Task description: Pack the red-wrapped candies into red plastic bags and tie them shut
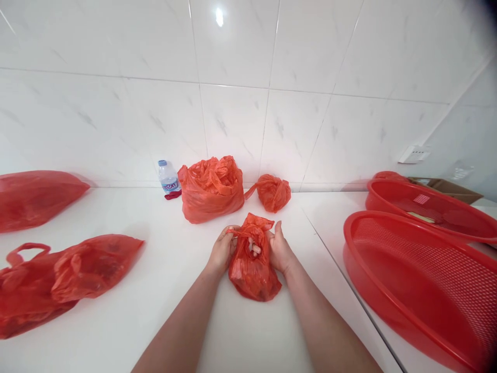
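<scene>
A small red plastic bag (256, 280) with dark contents showing through sits on the white table in front of me. My left hand (223, 251) pinches the bag's upper left edge between thumb and fingers. On the other side, my right hand (278, 248) grips the bag with its thumb pointing up. Fingertips show pale through a gap in the gathered plastic, so some of the right fingers are inside or behind the bag. What the bag contains cannot be made out.
A full red bag (212, 194), a small knotted bag (274, 193) and a water bottle (168, 177) stand by the tiled wall. More red bags (97, 267) lie at left. Red plastic baskets (388, 280) and a cardboard box (446, 187) are at right, past a table seam.
</scene>
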Motion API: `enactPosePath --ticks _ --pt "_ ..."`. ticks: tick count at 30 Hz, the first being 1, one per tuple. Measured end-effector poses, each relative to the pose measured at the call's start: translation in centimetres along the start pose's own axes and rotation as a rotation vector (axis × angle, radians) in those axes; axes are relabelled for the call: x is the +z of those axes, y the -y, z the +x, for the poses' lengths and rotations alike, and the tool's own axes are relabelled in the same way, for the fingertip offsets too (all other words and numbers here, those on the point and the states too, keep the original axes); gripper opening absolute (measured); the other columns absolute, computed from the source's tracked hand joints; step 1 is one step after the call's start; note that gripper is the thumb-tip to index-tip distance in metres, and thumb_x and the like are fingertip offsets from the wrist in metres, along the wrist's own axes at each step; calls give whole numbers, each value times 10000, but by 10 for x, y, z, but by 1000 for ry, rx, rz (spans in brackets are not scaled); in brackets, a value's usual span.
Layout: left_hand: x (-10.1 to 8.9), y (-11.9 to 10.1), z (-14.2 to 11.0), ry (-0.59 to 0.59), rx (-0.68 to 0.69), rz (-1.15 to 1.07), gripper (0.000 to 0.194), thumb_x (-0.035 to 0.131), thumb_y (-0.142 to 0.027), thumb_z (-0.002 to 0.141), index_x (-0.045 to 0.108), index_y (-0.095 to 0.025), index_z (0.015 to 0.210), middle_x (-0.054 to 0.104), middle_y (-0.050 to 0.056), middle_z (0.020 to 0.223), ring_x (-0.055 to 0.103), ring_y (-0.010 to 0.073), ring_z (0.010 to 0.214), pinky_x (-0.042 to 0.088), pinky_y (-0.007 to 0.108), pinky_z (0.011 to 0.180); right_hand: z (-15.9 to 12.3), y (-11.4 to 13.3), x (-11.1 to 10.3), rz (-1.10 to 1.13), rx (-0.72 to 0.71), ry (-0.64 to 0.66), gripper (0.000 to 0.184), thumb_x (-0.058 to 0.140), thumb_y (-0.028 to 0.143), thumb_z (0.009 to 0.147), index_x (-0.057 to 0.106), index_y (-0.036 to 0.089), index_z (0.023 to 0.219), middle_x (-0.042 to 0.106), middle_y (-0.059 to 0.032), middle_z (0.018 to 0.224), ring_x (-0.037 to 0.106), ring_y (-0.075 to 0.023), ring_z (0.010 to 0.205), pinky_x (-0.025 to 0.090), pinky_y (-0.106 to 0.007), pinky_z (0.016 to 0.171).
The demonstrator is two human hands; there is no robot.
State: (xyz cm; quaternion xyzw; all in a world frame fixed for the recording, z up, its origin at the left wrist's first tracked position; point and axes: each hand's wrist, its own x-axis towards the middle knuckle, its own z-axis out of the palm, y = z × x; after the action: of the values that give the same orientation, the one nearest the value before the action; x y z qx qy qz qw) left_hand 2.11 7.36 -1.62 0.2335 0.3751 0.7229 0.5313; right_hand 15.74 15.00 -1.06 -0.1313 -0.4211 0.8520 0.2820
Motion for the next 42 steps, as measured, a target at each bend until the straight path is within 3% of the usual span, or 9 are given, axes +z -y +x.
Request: enactPosePath --ticks 6,10,16,21,24,30,34,38,42 --pt "-2 5 1 155 -27 -58 331 611 -255 745 588 -191 1069 668 49 823 635 195 708 484 312 683 1 -4 -5 -42 -4 17 308 664 460 752 646 199 913 512 50 558 370 -69 449 366 -216 511" --pt "-3 7 4 101 -6 -16 350 627 -211 714 606 -172 1061 673 71 929 639 205 781 488 315 733 -1 -4 -8 -116 -44 -31 522 752 228 646 586 237 1141 614 47 670 512 -84 524 421 -222 574" --pt "-4 9 5 20 31 -24 336 682 -241 723 600 -196 1045 664 31 855 622 153 698 486 265 676 5 -11 -8 -445 -127 -162 414 656 124 609 610 215 1011 682 -18 923 624 -173 801 478 -290 721" --pt "-2 11 2 198 20 -14 241 670 -321 780 635 -162 957 670 79 980 637 190 847 481 309 794 8 -18 -10 -1059 -289 -445 122 540 201 708 622 211 797 659 8 743 586 -155 687 433 -262 633" --pt "-1 11 1 263 7 23 186 691 -283 765 660 -141 882 667 91 1023 629 208 899 467 330 845 6 -18 -12 -1186 -333 -492 112 531 228 727 616 225 800 653 16 721 578 -148 657 418 -256 619" --pt "0 11 2 243 5 -5 140 723 -238 728 637 -154 799 672 57 995 631 183 861 468 307 811 8 -17 -15 -937 -360 -404 203 520 190 704 666 220 842 682 5 826 597 -150 736 441 -262 687" --pt "-2 12 3 228 0 -17 155 713 -260 740 617 -157 804 674 35 881 631 162 775 472 285 754 9 -12 -16 -588 -215 -292 199 561 181 684 682 193 842 680 1 770 543 -113 577 422 -250 576" --pt "-3 13 3 206 26 -32 144 691 -267 757 614 -163 819 675 44 931 636 177 802 477 303 763 6 -6 -18 -189 -111 -168 283 668 193 640 676 191 923 695 -27 896 616 -152 740 468 -289 710" --pt "-4 11 6 167 95 -91 167 686 -293 745 619 -166 831 659 63 1050 626 219 922 465 352 848 3 -1 -23 159 -165 -170 215 685 267 691 665 191 892 676 -2 861 620 -142 801 492 -284 757"
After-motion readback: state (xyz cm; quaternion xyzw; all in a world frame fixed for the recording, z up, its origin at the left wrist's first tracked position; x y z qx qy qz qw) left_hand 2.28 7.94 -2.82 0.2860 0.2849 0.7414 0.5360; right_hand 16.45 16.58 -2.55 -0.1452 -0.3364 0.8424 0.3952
